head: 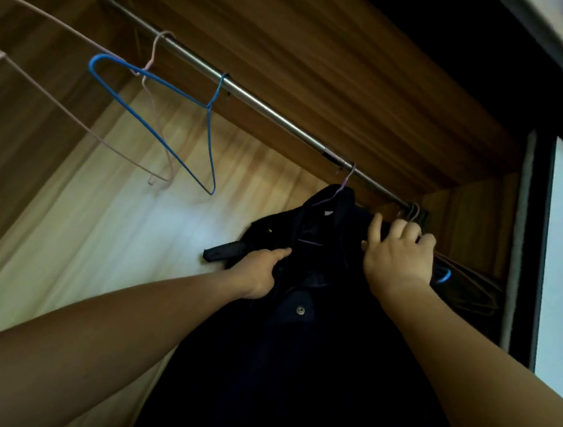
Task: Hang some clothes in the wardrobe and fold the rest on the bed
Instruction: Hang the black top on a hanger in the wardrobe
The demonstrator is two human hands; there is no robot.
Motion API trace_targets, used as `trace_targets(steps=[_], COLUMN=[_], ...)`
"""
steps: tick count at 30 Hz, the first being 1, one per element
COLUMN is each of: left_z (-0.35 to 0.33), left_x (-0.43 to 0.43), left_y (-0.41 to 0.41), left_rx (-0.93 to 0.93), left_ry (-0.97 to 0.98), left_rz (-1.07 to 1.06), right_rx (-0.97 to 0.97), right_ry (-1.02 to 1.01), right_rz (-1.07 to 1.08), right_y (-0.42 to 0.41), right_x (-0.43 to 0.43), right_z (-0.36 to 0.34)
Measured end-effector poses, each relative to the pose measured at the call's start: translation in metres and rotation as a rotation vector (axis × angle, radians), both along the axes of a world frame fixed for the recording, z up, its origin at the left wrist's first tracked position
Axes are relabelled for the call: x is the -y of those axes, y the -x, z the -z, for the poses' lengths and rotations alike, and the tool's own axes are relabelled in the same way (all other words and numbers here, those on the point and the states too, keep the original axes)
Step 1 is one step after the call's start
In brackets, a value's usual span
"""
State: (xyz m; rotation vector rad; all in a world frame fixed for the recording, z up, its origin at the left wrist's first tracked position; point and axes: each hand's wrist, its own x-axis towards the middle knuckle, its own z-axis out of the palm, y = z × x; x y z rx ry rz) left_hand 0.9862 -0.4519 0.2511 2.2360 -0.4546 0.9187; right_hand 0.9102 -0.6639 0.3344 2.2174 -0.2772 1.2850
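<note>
At 6 o'clock, forearms reaching up. Left hand [260, 275] curled into the front of the dark jacket [297, 359] near centre; right hand [400, 255] at 3 o'clock clutching its shoulder. Hung by a lilac hanger [348, 176] on the rail [266, 107]. Farther, at 10 o'clock, blue hanger [210, 141] and pink hanger [153, 53].

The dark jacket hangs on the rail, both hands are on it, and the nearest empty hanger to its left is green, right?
Not quite. The head view shows that the empty hanger is blue, not green. The rest holds: the dark jacket hangs on the rail, with the left hand and right hand on it.
</note>
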Motion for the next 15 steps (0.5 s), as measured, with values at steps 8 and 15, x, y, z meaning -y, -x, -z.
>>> trace_targets(steps=[8, 15], left_z=[0.007, 0.068], left_x=[0.004, -0.024], left_y=[0.038, 0.069], left_rx=[-0.031, -0.193], left_ry=[0.045, 0.087], left_rz=[0.144, 0.18], right_rx=[-0.179, -0.508], right_ry=[-0.169, -0.575], right_rz=[-0.412, -0.738], right_y=[0.002, 0.032], right_x=[-0.029, -0.029], right_z=[0.085, 0.143])
